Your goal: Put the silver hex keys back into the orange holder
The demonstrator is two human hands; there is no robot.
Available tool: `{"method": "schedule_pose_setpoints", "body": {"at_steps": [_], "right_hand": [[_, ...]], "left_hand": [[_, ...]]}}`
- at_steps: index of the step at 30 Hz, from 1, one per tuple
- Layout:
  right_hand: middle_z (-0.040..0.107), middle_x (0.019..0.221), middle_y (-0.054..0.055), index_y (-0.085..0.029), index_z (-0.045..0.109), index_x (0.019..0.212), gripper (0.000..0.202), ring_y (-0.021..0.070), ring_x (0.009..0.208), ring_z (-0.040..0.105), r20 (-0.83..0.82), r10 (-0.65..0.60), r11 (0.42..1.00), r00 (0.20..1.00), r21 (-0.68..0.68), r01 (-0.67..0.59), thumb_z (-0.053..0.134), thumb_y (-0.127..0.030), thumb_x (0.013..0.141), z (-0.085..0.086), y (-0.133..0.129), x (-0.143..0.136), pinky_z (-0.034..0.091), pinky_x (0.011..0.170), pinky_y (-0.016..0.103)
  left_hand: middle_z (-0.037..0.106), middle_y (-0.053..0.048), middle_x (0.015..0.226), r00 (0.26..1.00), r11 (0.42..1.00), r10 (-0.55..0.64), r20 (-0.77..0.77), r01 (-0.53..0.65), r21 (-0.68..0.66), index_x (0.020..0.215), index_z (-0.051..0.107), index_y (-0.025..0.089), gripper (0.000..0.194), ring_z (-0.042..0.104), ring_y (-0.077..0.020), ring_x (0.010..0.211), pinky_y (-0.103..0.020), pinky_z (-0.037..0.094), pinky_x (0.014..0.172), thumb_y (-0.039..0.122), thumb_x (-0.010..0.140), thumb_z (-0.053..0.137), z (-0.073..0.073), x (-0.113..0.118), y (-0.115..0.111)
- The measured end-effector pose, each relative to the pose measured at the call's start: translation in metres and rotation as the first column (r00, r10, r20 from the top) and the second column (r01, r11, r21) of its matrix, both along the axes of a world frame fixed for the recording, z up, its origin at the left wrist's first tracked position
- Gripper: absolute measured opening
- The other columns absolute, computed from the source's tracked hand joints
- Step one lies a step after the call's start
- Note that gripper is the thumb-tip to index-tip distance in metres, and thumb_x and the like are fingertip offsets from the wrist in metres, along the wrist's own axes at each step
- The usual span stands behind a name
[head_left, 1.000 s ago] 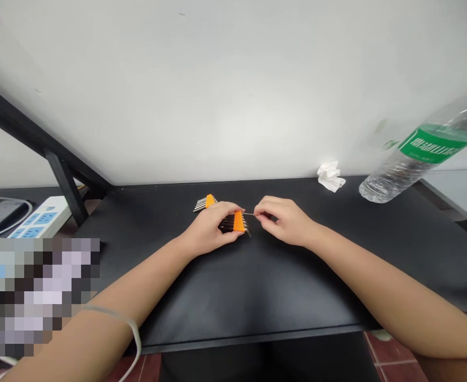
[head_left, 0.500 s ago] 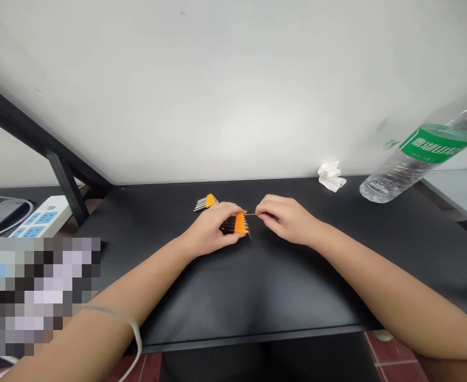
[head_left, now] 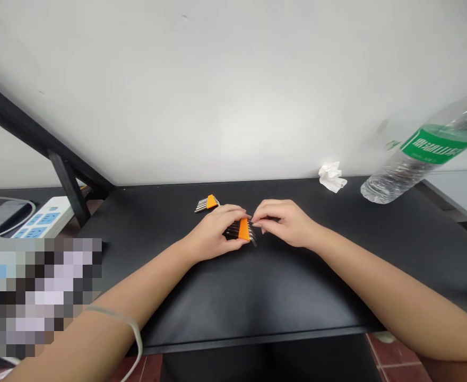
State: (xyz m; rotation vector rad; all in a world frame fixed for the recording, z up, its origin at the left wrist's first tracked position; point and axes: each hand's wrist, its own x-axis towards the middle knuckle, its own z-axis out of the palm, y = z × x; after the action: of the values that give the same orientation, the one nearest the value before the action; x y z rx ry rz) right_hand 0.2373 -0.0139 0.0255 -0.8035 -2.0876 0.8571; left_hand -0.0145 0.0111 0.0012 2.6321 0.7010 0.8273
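Observation:
My left hand [head_left: 213, 233] grips an orange holder [head_left: 244, 229] with several dark hex keys through it, thumb at its near end and fingers at its far end. The bent ends of the keys point right. My right hand [head_left: 285, 222] is close beside that side, thumb and forefinger pinched at the far end of the row; what lies between the fingertips is too small to make out. Behind my left hand, a second orange holder [head_left: 212, 201] with several silver keys lies on the black table [head_left: 257, 297].
A crumpled white tissue [head_left: 332, 177] is near the wall. To its right stands a large clear bottle [head_left: 420, 154] with a green label. At the left are a black metal frame [head_left: 68, 185], a white power strip [head_left: 44, 220] and a pale cable [head_left: 136, 331].
My right hand has come left, up to the orange holder; the thin key that stretched between it and the holder no longer shows. The held holder has shifted slightly right and nearer.

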Motion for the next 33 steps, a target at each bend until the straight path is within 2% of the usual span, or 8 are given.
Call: {"method": "schedule_pose_setpoints", "body": {"at_steps": [3, 5, 8, 11, 18, 24, 29, 33], "right_hand": [[0.064, 0.079, -0.001, -0.02, 0.065, 0.091, 0.014, 0.0126, 0.066, 0.062, -0.257, -0.049, 0.905, 0.965, -0.421, -0.066, 0.075, -0.029, 0.089, -0.009, 0.003, -0.008, 0.054, 0.066, 0.028], [0.061, 0.072, -0.004, -0.02, 0.06, 0.088, 0.027, 0.0116, 0.063, 0.059, -0.344, -0.076, 0.807, 0.936, -0.573, -0.146, 0.082, -0.034, 0.083, -0.016, 0.005, -0.012, 0.051, 0.061, 0.026], [0.062, 0.071, -0.004, -0.02, 0.056, 0.086, 0.032, 0.0109, 0.06, 0.057, -0.383, -0.057, 0.713, 0.922, -0.661, -0.231, 0.081, -0.041, 0.085, -0.021, 0.006, -0.016, 0.047, 0.057, 0.025], [0.066, 0.081, -0.001, -0.02, 0.058, 0.092, 0.03, 0.0123, 0.068, 0.061, -0.372, -0.07, 0.713, 0.926, -0.668, -0.214, 0.078, -0.041, 0.086, -0.021, 0.004, -0.019, 0.051, 0.065, 0.028], [0.066, 0.084, -0.003, -0.023, 0.057, 0.105, 0.024, 0.0149, 0.077, 0.063, -0.159, -0.197, 0.853, 0.968, -0.515, 0.089, 0.069, -0.027, 0.085, -0.034, 0.007, -0.021, 0.051, 0.073, 0.03], [0.068, 0.087, 0.0, -0.023, 0.064, 0.099, 0.013, 0.0176, 0.076, 0.063, 0.155, -0.429, 0.879, 0.89, -0.154, 0.451, 0.061, -0.029, 0.087, -0.045, 0.037, 0.013, 0.051, 0.074, 0.033], [0.065, 0.12, 0.009, -0.021, 0.066, 0.111, 0.026, 0.0255, 0.109, 0.063, 0.252, -0.572, 0.815, 0.781, 0.069, 0.575, 0.061, -0.035, 0.09, -0.051, 0.054, 0.037, 0.051, 0.097, 0.042], [0.064, 0.124, 0.01, -0.022, 0.067, 0.113, 0.027, 0.0288, 0.117, 0.059, 0.351, -0.526, 0.851, 0.775, 0.222, 0.477, 0.062, -0.036, 0.091, -0.055, 0.054, 0.039, 0.046, 0.103, 0.046]], "left_hand": [[0.067, -0.014, 0.125, 0.999, 0.996, -0.029, 0.04, 0.026, 0.081, 0.129, 0.059, 0.021, 0.05, 0.065, -0.0276, 0.118, -0.044, 0.056, 0.1, 0.034, 0.084, 0.078, 0.006, 0.004, -0.006], [0.068, -0.013, 0.122, 0.998, 0.99, -0.05, 0.035, 0.045, 0.131, 0.126, 0.061, 0.022, 0.046, 0.064, -0.028, 0.116, -0.046, 0.055, 0.1, 0.034, 0.085, 0.078, 0.01, 0.007, -0.009], [0.07, -0.011, 0.115, 0.999, 0.985, -0.042, 0.013, 0.039, 0.166, 0.121, 0.063, 0.023, 0.038, 0.064, -0.0276, 0.112, -0.049, 0.051, 0.102, 0.033, 0.086, 0.075, 0.013, 0.009, -0.009], [0.071, -0.009, 0.109, 1.0, 0.988, -0.019, -0.017, 0.021, 0.15, 0.123, 0.062, 0.023, 0.037, 0.064, -0.026, 0.108, -0.048, 0.049, 0.102, 0.033, 0.089, 0.073, 0.011, 0.01, -0.006], [0.06, -0.013, 0.136, 0.97, 0.982, 0.173, -0.168, -0.156, 0.109, 0.135, 0.058, 0.025, 0.059, 0.054, -0.0335, 0.129, -0.052, 0.044, 0.111, 0.049, 0.084, 0.076, 0.004, 0.004, 0.002], [0.045, -0.016, 0.157, 0.758, 0.821, 0.568, -0.321, -0.55, 0.154, 0.144, 0.051, 0.022, 0.062, 0.037, -0.0393, 0.146, -0.059, 0.039, 0.115, 0.041, 0.088, 0.066, 0.001, -0.024, 0.03], [0.049, -0.013, 0.156, 0.672, 0.764, 0.591, -0.445, -0.644, 0.042, 0.151, 0.046, 0.022, 0.07, 0.042, -0.0383, 0.143, -0.056, 0.042, 0.113, 0.052, 0.09, 0.059, -0.004, -0.032, 0.043], [0.056, -0.012, 0.15, 0.674, 0.753, 0.586, -0.449, -0.658, -0.004, 0.144, 0.055, 0.024, 0.067, 0.046, -0.0389, 0.138, -0.056, 0.043, 0.108, 0.06, 0.088, 0.06, -0.006, -0.031, 0.044]]}}
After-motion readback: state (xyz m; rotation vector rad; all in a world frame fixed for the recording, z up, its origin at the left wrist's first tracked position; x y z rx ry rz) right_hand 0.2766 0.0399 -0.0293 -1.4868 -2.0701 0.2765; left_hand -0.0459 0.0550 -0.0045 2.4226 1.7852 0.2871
